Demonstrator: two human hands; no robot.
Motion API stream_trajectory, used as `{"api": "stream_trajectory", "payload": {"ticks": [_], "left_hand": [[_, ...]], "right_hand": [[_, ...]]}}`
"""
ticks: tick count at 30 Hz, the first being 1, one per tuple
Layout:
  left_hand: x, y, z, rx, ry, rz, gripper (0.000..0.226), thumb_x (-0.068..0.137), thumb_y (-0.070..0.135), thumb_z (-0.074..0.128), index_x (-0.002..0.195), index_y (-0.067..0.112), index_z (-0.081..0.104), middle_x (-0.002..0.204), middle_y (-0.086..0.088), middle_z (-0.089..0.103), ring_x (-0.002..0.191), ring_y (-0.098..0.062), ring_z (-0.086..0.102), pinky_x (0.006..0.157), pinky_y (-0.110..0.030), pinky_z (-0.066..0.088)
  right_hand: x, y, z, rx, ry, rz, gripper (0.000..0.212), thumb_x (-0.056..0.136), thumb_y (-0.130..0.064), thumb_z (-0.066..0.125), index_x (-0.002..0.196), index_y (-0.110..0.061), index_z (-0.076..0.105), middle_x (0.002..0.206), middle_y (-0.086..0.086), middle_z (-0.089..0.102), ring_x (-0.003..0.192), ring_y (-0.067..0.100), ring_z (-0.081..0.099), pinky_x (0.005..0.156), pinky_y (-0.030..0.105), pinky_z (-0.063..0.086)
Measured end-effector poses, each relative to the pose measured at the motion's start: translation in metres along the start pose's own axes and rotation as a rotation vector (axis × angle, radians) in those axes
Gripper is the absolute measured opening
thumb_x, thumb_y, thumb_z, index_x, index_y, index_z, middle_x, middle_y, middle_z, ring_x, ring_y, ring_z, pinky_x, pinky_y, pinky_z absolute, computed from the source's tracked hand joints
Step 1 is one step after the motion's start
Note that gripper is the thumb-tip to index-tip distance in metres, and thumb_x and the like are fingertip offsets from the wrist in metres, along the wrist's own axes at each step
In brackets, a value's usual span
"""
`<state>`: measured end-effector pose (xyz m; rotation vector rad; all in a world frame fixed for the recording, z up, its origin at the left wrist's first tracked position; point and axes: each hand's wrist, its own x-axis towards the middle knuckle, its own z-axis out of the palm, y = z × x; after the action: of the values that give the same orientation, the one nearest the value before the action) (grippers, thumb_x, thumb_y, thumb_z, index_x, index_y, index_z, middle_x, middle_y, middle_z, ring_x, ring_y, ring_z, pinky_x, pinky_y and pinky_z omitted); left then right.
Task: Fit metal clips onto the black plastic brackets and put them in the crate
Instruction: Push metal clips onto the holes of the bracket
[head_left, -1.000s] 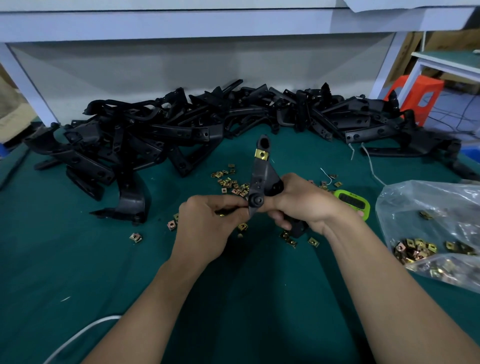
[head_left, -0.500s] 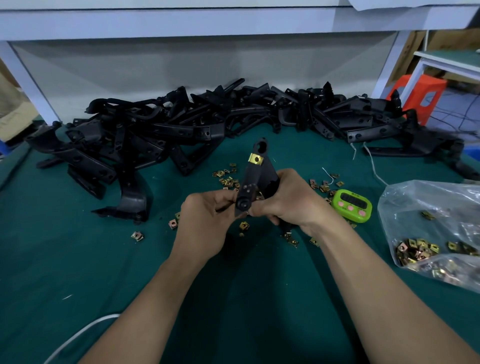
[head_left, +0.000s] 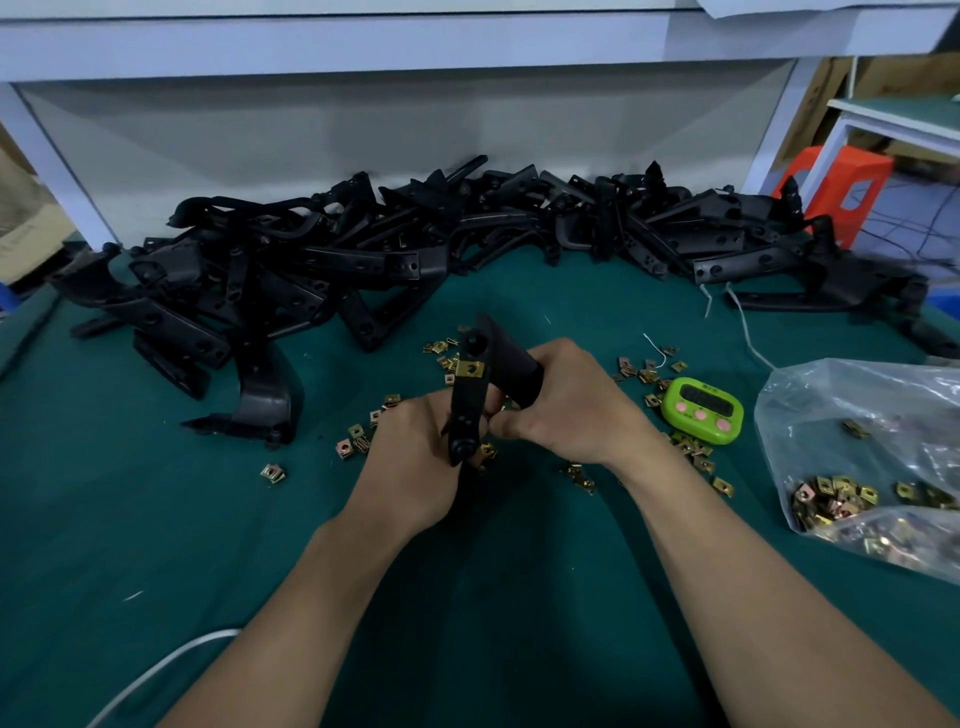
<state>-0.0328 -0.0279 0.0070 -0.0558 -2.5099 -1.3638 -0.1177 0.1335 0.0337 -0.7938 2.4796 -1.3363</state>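
Two hands meet on one black bracket (head_left: 466, 410), held above the middle of the green surface (head_left: 156, 519). The left hand (head_left: 410, 460) has its grip closed on the bracket's lower end, with thumb and fingers curled round it near the round boss. The right hand (head_left: 566, 410) has its grip closed round the thicker limb that slants up and to the right, knuckles up and fingertips turned in toward the left hand. The bracket stands nearly upright between them. A brass-coloured metal clip (head_left: 470, 369) sits on its upper part, just below the hole at the tip.

Under and around the hands, loose clips (head_left: 358, 439) lie scattered on the cloth, one of them apart to the left. Just right of the right hand lies a green timer (head_left: 701, 410) with pink buttons. Beyond it a clear plastic bag (head_left: 872, 415) holds many more clips. Behind the hands, a pile of brackets (head_left: 363, 260) runs across the back of the surface from left to right. A white cable (head_left: 156, 670) crosses the near left corner. Both forearms reach in from the bottom edge and converge on the bracket.
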Motion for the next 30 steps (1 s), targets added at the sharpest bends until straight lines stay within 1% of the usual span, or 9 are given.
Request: {"api": "stream_trajectory", "payload": {"ticks": [3, 7, 10, 13, 17, 20, 22, 26, 30], "left_hand": [[0.001, -0.002, -0.002, 0.107, 0.025, 0.063, 0.057, 0.087, -0.012, 0.055, 0.050, 0.033, 0.051, 0.062, 0.010, 0.063, 0.052, -0.004, 0.054, 0.049, -0.009, 0.035], [0.001, -0.005, -0.003, 0.133, 0.071, 0.011, 0.048, 0.090, -0.006, 0.057, 0.047, 0.016, 0.057, 0.054, 0.013, 0.064, 0.051, -0.010, 0.058, 0.049, -0.010, 0.039], [0.002, -0.005, -0.001, 0.005, 0.089, -0.083, 0.047, 0.096, 0.008, 0.061, 0.050, 0.015, 0.062, 0.046, 0.009, 0.060, 0.039, -0.006, 0.049, 0.040, -0.011, 0.032], [0.003, -0.003, -0.001, -0.063, 0.124, -0.117, 0.039, 0.095, 0.023, 0.069, 0.057, 0.017, 0.069, 0.048, 0.003, 0.059, 0.042, -0.004, 0.041, 0.041, -0.012, 0.029], [0.006, 0.001, -0.003, -0.153, 0.113, -0.160, 0.020, 0.087, 0.012, 0.078, 0.072, 0.026, 0.076, 0.064, 0.014, 0.071, 0.058, 0.006, 0.060, 0.056, -0.008, 0.042], [0.006, -0.003, -0.001, -0.005, 0.111, -0.180, 0.021, 0.093, 0.013, 0.069, 0.078, 0.028, 0.073, 0.071, 0.011, 0.072, 0.065, -0.004, 0.063, 0.057, -0.016, 0.046], [0.005, -0.004, 0.002, 0.070, 0.114, -0.177, 0.022, 0.099, 0.015, 0.061, 0.081, 0.027, 0.067, 0.072, 0.007, 0.070, 0.070, -0.007, 0.061, 0.059, -0.016, 0.045], [0.003, -0.004, 0.008, 0.115, 0.108, -0.172, 0.026, 0.104, 0.019, 0.051, 0.080, 0.023, 0.059, 0.071, 0.000, 0.063, 0.060, -0.005, 0.051, 0.052, -0.014, 0.038], [0.003, -0.004, 0.008, 0.147, 0.105, -0.190, 0.031, 0.104, 0.019, 0.051, 0.075, 0.026, 0.055, 0.067, 0.000, 0.059, 0.053, -0.008, 0.047, 0.049, -0.018, 0.037]], "right_hand": [[-0.001, 0.000, 0.002, -0.008, -0.003, -0.019, 0.015, 0.066, -0.018, 0.082, 0.068, -0.019, 0.067, 0.060, -0.007, 0.060, 0.055, 0.009, 0.053, 0.058, 0.030, 0.043], [-0.002, -0.003, 0.002, 0.073, -0.024, -0.025, 0.014, 0.068, -0.018, 0.083, 0.070, -0.019, 0.070, 0.066, 0.006, 0.066, 0.059, 0.010, 0.056, 0.061, 0.031, 0.043], [-0.003, -0.003, -0.001, 0.155, -0.058, -0.057, 0.017, 0.074, -0.006, 0.083, 0.069, -0.018, 0.071, 0.056, -0.008, 0.060, 0.050, 0.003, 0.051, 0.055, 0.019, 0.039], [-0.004, -0.004, -0.003, 0.172, -0.015, -0.021, 0.011, 0.075, -0.006, 0.082, 0.072, -0.014, 0.075, 0.055, -0.006, 0.061, 0.047, 0.004, 0.049, 0.052, 0.022, 0.037], [-0.001, -0.002, -0.007, -0.016, 0.081, 0.077, 0.009, 0.074, -0.014, 0.081, 0.070, -0.012, 0.073, 0.051, -0.008, 0.058, 0.044, 0.003, 0.046, 0.048, 0.022, 0.036], [-0.002, 0.003, -0.026, -0.211, 0.079, 0.252, 0.032, 0.072, -0.034, 0.082, 0.063, -0.011, 0.062, 0.046, -0.004, 0.056, 0.040, 0.016, 0.050, 0.045, 0.026, 0.040], [-0.006, 0.006, -0.041, -0.352, -0.004, 0.356, 0.043, 0.072, -0.046, 0.081, 0.058, -0.013, 0.058, 0.046, 0.004, 0.062, 0.039, 0.020, 0.055, 0.053, 0.029, 0.048], [-0.012, 0.009, -0.055, -0.451, -0.089, 0.473, 0.046, 0.069, -0.049, 0.080, 0.056, -0.010, 0.061, 0.047, 0.006, 0.063, 0.037, 0.019, 0.055, 0.056, 0.028, 0.052], [-0.012, 0.007, -0.050, -0.465, -0.114, 0.482, 0.039, 0.069, -0.050, 0.079, 0.066, -0.012, 0.070, 0.051, 0.003, 0.066, 0.037, 0.019, 0.056, 0.065, 0.035, 0.059]]}}
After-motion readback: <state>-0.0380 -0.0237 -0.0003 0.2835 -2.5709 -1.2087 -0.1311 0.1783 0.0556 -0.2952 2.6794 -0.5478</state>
